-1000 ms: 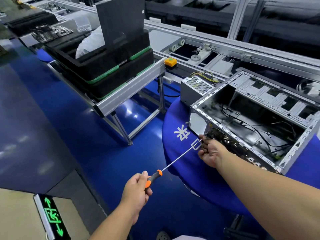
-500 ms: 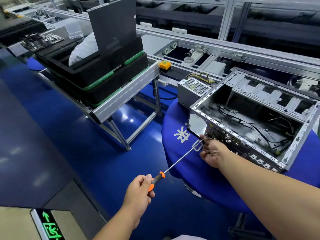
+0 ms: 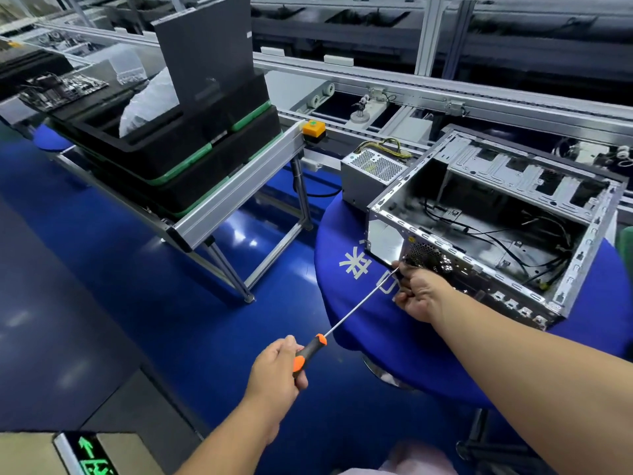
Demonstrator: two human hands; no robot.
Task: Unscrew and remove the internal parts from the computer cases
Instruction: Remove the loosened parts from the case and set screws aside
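Note:
An open grey computer case [image 3: 582, 255] lies on its side on a round blue table [image 3: 346, 303], black cables loose inside it. My left hand [image 3: 277, 368] grips the orange and black handle of a long screwdriver [image 3: 356, 306]. Its thin shaft runs up to the case's rear panel beside the fan grille [image 3: 424, 257]. My right hand [image 3: 421, 293] pinches the shaft near its tip, right at the case's rear panel. A grey power supply [image 3: 370, 173] with yellow wires stands on the table behind the case.
To the left, stacked black trays [image 3: 171, 156] with green edges sit on an aluminium rack [image 3: 239, 197], a dark panel upright in them. A conveyor line [image 3: 445, 97] with an orange button box [image 3: 313, 130] runs behind. Glossy blue floor lies below.
The view has shifted slightly, and both hands with the screwdriver have stayed at the same spot on the case's rear panel.

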